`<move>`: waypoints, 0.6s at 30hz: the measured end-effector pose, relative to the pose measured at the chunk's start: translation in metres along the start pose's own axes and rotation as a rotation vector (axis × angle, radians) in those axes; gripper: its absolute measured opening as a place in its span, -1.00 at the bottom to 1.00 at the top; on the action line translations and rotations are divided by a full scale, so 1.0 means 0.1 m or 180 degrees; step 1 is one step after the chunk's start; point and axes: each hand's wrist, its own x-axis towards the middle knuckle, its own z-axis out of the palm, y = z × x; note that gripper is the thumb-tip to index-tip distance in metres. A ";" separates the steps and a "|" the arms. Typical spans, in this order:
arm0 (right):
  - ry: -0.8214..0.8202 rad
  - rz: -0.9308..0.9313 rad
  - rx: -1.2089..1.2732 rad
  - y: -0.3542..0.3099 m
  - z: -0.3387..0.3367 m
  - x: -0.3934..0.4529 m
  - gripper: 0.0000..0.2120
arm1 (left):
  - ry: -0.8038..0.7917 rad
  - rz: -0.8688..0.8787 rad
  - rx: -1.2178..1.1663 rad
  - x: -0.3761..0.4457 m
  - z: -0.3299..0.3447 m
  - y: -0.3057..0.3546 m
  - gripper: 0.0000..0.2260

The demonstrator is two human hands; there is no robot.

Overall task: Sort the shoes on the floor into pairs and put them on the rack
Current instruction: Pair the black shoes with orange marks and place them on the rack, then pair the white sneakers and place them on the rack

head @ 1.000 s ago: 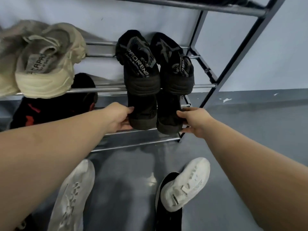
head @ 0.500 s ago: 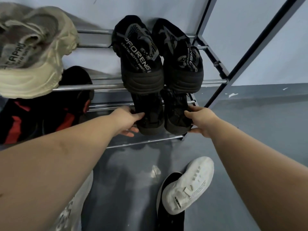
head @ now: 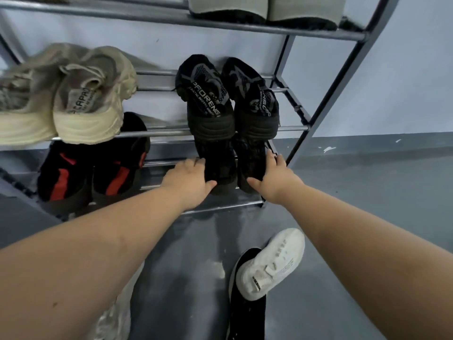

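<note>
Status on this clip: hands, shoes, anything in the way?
Left hand and right hand each grip a black shoe on bottom shelf. White shoe on floor.

Bottom tier at centre frame is filled by two black shoes (head: pixel 235 165); black-and-red pair (head: pixel 90 173) blocks its left side. Bare rail (head: pixel 169 163) is left open between them. Middle tier gap is seen between beige sneakers (head: pixel 73 99) and black sneakers (head: pixel 228 99). Lower-centre floor (head: pixel 186 253) is open; white shoe (head: pixel 272 263) sits lower right.
</note>
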 end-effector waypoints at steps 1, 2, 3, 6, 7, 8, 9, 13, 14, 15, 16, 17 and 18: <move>-0.0022 -0.0087 -0.0123 0.02 0.00 -0.10 -0.15 | 0.0040 0.0182 0.0323 -0.08 0.00 0.01 -0.38; -0.0047 -0.0178 -0.0223 0.04 0.00 -0.20 -0.15 | 0.0044 0.0362 0.0565 -0.17 0.00 0.04 -0.37; -0.0077 -0.0263 -0.0324 0.07 0.00 -0.31 -0.15 | 0.0001 0.0515 0.0714 -0.26 0.00 0.07 -0.36; -0.0152 -0.0532 -0.0653 0.18 0.04 -0.65 -0.15 | -0.0225 0.0852 0.0864 -0.53 -0.03 0.22 -0.35; -0.0172 -0.0603 -0.0752 0.23 0.05 -0.76 -0.15 | -0.0270 0.0942 0.0877 -0.62 -0.03 0.28 -0.34; -0.0199 -0.0652 -0.0845 0.29 0.08 -0.87 -0.16 | -0.0299 0.1021 0.0903 -0.71 -0.02 0.34 -0.34; -0.0231 -0.0683 -0.0927 0.35 0.11 -0.98 -0.16 | -0.0308 0.1091 0.0940 -0.80 0.00 0.39 -0.33; -0.0346 -0.0793 -0.1180 0.62 0.23 -1.37 -0.17 | -0.0419 0.1338 0.1164 -1.14 0.13 0.54 -0.32; -0.0392 -0.0794 -0.1212 0.70 0.26 -1.46 -0.18 | -0.0475 0.1385 0.1217 -1.22 0.17 0.58 -0.32; -0.0432 -0.0794 -0.1233 0.78 0.28 -1.53 -0.18 | -0.0528 0.1431 0.1268 -1.28 0.20 0.61 -0.32; -0.0462 -0.0792 -0.1246 0.88 0.29 -1.60 -0.19 | -0.0567 0.1485 0.1308 -1.34 0.23 0.64 -0.32; -0.0477 -0.0795 -0.1262 0.98 0.28 -1.65 -0.19 | -0.0598 0.1530 0.1337 -1.37 0.26 0.68 -0.32; -0.0469 -0.0802 -0.1292 1.08 0.26 -1.70 -0.19 | -0.0621 0.1552 0.1353 -1.39 0.28 0.72 -0.32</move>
